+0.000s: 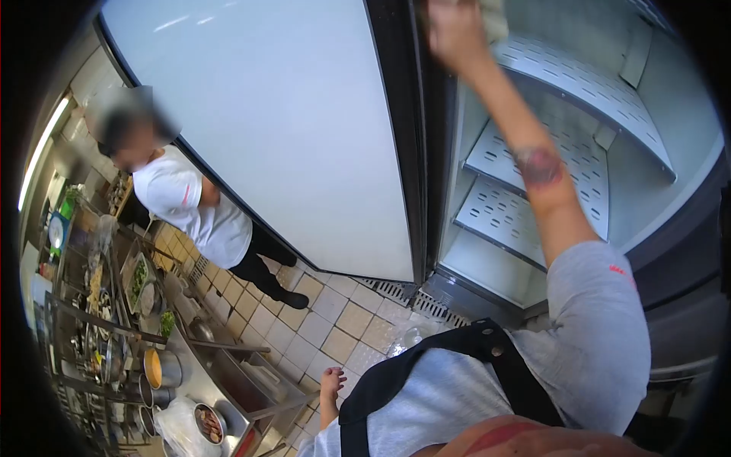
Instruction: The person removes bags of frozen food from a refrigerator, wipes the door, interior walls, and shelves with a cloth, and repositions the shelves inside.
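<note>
My right hand is raised at the top edge of the view, by the inner frame of an upright refrigerator. Its fingers are closed round a pale cloth, partly cut off by the picture edge. Below the raised arm are perforated metal shelves with nothing on them. The white refrigerator door stands wide open to the left of that hand. My left hand hangs low over the tiled floor, fingers loosely curled and apart, with nothing visible in it.
Behind the door stands a person in a white shirt. At lower left, a steel counter bears pots, a plastic bag and a bowl of food. A drain grate runs along the refrigerator's foot, near clear plastic.
</note>
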Action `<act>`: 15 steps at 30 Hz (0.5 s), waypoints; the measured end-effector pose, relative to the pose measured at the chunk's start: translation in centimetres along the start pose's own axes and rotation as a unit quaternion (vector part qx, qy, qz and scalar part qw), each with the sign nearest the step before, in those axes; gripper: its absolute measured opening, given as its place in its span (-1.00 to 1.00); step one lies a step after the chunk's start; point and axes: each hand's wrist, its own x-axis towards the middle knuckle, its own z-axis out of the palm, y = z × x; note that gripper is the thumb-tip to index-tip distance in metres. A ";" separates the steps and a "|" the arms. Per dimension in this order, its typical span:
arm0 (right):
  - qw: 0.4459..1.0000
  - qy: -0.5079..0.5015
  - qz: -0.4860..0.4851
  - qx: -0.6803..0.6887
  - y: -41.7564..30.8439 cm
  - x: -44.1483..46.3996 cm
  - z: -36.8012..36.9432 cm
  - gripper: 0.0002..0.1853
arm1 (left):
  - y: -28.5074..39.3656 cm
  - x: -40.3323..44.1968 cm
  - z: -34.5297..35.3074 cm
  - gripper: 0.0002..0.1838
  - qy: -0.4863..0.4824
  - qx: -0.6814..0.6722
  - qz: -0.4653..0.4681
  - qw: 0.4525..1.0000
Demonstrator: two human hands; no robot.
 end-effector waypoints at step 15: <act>0.944 -0.251 -0.010 0.213 -9.9 -43.1 6.5 -0.67 | -18.3 -3.6 -10.5 -0.74 -0.043 0.174 -0.104 0.978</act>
